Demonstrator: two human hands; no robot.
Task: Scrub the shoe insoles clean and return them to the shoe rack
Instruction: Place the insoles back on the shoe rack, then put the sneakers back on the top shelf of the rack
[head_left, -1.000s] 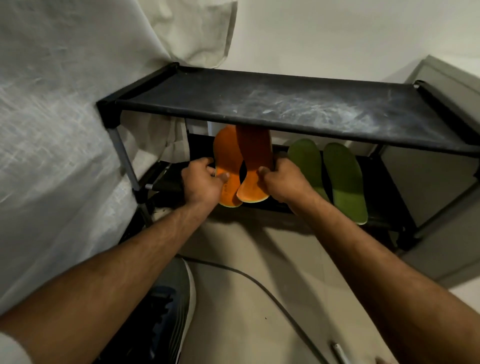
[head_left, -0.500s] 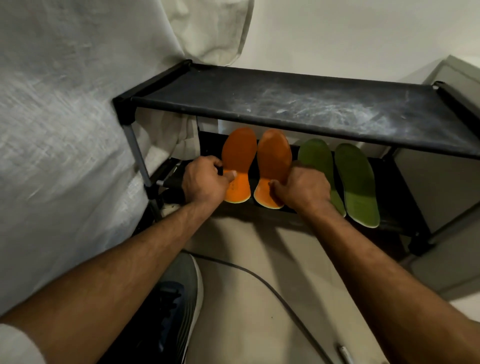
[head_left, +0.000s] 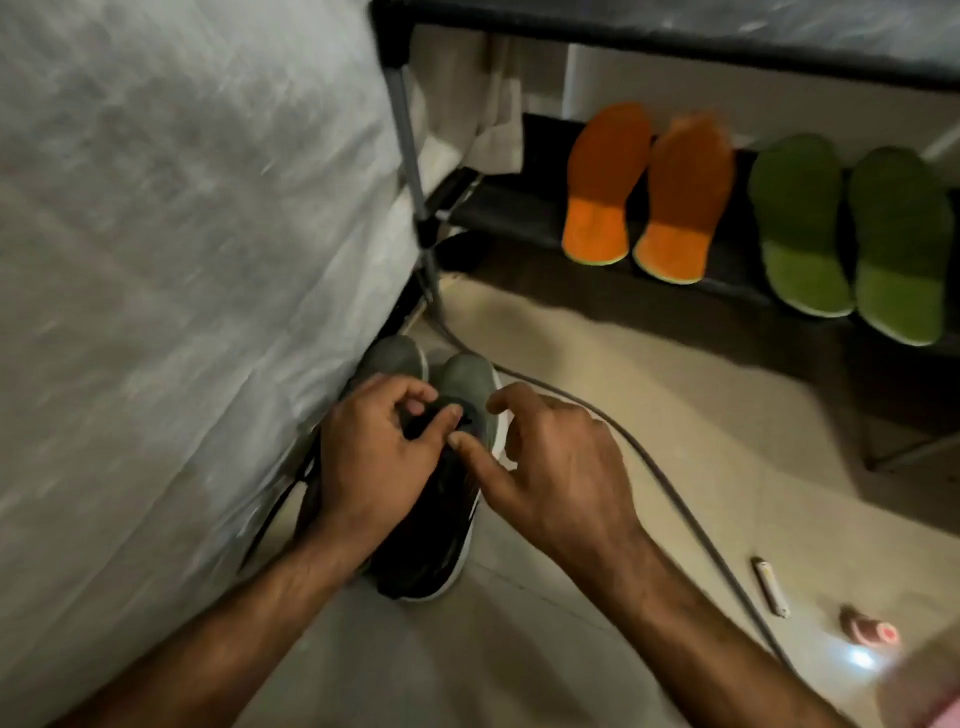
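Insoles (head_left: 649, 195) on rack (head_left: 519, 208), well apart from hands, left fingers (head_left: 415, 410) pinching shoe (head_left: 441, 499), right hand (head_left: 550, 467) loosely curled, holding nothing

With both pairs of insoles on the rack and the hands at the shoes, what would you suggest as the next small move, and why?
Probably lift the shoes off the floor. The orange insoles and green insoles already lie on the rack shelf, the left hand pinches the dark shoe opening, and the right hand hovers beside it.
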